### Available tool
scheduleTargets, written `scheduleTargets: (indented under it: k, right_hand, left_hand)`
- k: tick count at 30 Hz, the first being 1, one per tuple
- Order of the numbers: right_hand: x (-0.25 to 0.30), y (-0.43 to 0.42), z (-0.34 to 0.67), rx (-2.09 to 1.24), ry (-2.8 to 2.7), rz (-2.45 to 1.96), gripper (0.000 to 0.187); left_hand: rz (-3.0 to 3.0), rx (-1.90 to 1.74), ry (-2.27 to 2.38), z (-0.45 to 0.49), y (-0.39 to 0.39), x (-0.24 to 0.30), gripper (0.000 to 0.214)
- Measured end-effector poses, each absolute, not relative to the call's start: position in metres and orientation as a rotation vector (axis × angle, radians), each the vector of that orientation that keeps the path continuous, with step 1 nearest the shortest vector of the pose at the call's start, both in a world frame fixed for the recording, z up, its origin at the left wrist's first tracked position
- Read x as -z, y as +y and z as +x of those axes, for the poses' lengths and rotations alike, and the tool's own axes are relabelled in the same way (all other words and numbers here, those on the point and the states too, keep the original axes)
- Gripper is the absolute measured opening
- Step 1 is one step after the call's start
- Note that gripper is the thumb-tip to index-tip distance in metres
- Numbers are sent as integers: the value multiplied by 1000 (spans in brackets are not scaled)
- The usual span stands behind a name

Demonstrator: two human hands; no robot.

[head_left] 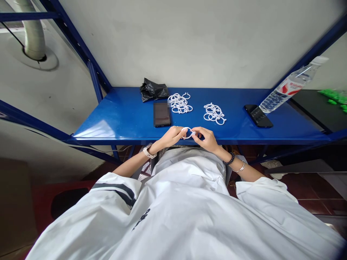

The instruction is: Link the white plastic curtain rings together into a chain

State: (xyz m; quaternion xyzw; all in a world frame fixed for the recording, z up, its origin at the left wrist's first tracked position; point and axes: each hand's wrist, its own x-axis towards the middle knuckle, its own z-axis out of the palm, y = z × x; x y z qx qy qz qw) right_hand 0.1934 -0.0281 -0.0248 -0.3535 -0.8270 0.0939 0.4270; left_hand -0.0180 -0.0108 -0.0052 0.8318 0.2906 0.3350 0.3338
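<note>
Between my two hands, at the front edge of the blue shelf, is a white plastic ring. My left hand pinches its left side. On the right, my right hand has thumb and fingers closed at the ring's small end piece. Beyond the hands lie two piles of similar white rings: a left pile and a right pile. One ring at the back of the left pile has a gap in its loop.
A dark phone lies left of the rings, with a crumpled black plastic bag behind it. Farther right are another black phone and a water bottle. Blue metal posts frame the shelf, backed by a pale wall.
</note>
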Motion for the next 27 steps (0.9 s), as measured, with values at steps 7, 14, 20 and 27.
scheduleTargets:
  k: [7,14,20,27]
  right_hand:
    - [25,-28,194,-226,-2065,-862,16]
    - [25,-28,194,-201,-2057,-859,19]
    - [24,-28,195,-219,-2058,-866,21]
    - [24,-29,195,-266,-2068,-908,27]
  left_hand:
    - [2174,-876,769,-17,-11,3,65]
    - [2194,-877,778,-17,-11,3,63]
    - [2220,-867,795,-17,-11,2,55]
    - [2233,-852,849,-18,-12,4,53]
